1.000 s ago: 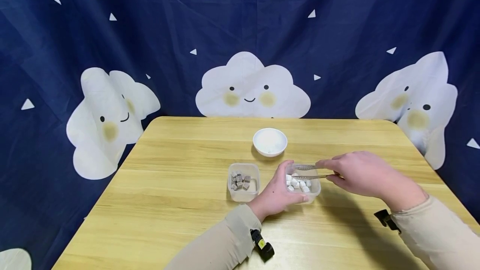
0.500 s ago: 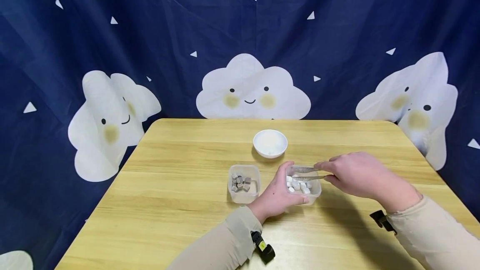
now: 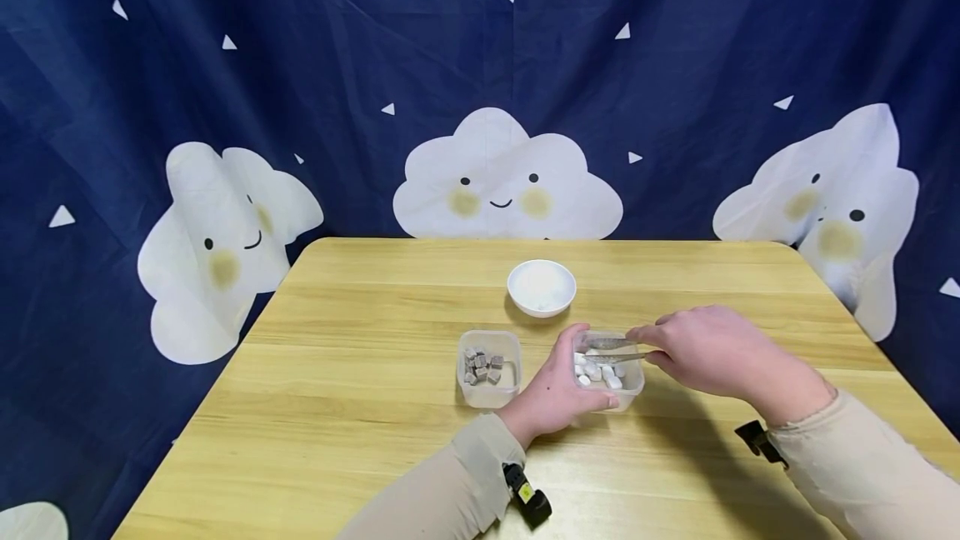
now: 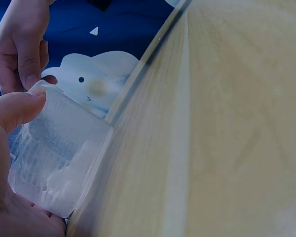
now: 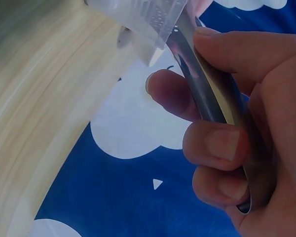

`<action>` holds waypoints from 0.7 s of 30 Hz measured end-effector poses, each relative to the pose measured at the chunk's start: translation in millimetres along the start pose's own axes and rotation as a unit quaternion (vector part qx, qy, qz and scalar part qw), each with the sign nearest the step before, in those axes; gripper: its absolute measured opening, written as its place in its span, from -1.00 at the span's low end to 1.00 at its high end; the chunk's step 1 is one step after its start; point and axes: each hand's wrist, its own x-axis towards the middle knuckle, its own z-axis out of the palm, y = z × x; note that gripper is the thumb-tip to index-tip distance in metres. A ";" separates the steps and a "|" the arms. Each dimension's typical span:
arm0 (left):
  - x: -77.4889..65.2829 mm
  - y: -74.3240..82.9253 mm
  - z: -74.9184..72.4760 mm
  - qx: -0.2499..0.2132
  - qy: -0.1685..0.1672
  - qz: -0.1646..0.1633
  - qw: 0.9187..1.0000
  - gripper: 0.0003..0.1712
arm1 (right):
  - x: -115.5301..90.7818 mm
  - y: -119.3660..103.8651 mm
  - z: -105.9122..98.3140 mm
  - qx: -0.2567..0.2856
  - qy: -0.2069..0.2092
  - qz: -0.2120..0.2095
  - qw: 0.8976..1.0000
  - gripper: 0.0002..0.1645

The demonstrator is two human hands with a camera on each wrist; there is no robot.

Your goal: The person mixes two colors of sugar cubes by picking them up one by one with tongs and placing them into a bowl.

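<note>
My left hand (image 3: 551, 390) grips a clear plastic container (image 3: 626, 400) from its left side, thumb in front and fingers behind. Inside lie several white block-like pieces (image 3: 592, 372). The left wrist view shows the thumb over the rim of this container (image 4: 69, 133). My right hand (image 3: 708, 352) holds metal tongs (image 3: 618, 357), their two arms reaching over the white pieces from the right. In the right wrist view the fingers curl round the bent end of the tongs (image 5: 212, 94); their tips are hidden behind the container wall.
A second clear container (image 3: 487, 397) with several grey-brown cubes (image 3: 481, 362) stands just left of my left hand. Behind both containers is a white bowl (image 3: 542, 290). The wooden table (image 3: 360, 298) ends at a blue curtain (image 3: 337, 65) with cloud prints.
My right hand has moved slightly left, and the arms of the tongs have drawn closer together. Some white pieces have shifted. The left hand keeps its grip on the container.
</note>
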 end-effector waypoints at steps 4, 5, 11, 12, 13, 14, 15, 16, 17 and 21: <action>-0.1 0.0 -0.1 -0.006 -0.001 -0.001 1.000 0.26 | 0.9 -0.7 1.2 -0.001 0.000 0.000 1.000 -0.62; -0.2 0.2 0.0 -0.007 -0.001 -0.002 1.000 0.26 | 1.0 -0.9 1.4 -0.002 0.002 0.000 1.000 -0.62; -2.5 1.1 -0.6 -0.005 0.002 -0.007 1.000 0.26 | 2.5 -1.5 2.5 0.003 0.004 -0.007 1.000 -0.65; -2.8 1.2 -0.8 -0.004 0.002 -0.008 1.000 0.26 | 2.6 -1.5 2.5 0.004 0.004 -0.008 1.000 -0.65; -3.2 1.2 -1.0 -0.003 0.003 -0.008 1.000 0.26 | 2.7 -1.4 2.5 0.005 0.006 -0.010 1.000 -0.65; -3.4 1.3 -1.2 -0.001 0.004 -0.008 1.000 0.26 | 2.7 -1.2 2.6 0.007 0.008 -0.011 1.000 -0.65; -3.6 1.6 -1.3 0.001 0.006 -0.009 1.000 0.27 | 2.7 -1.0 2.6 0.007 0.011 -0.013 1.000 -0.65; -3.7 1.7 -1.4 0.003 0.006 -0.010 1.000 0.27 | 2.4 -0.8 2.4 0.007 0.015 -0.014 1.000 -0.65; -3.6 2.0 -1.4 0.004 0.006 -0.010 1.000 0.27 | 1.9 -0.5 2.1 0.006 0.018 -0.015 1.000 -0.65; -2.4 2.4 -1.7 0.013 0.003 -0.012 1.000 0.27 | 0.7 1.3 0.5 0.007 0.027 -0.021 0.999 -0.64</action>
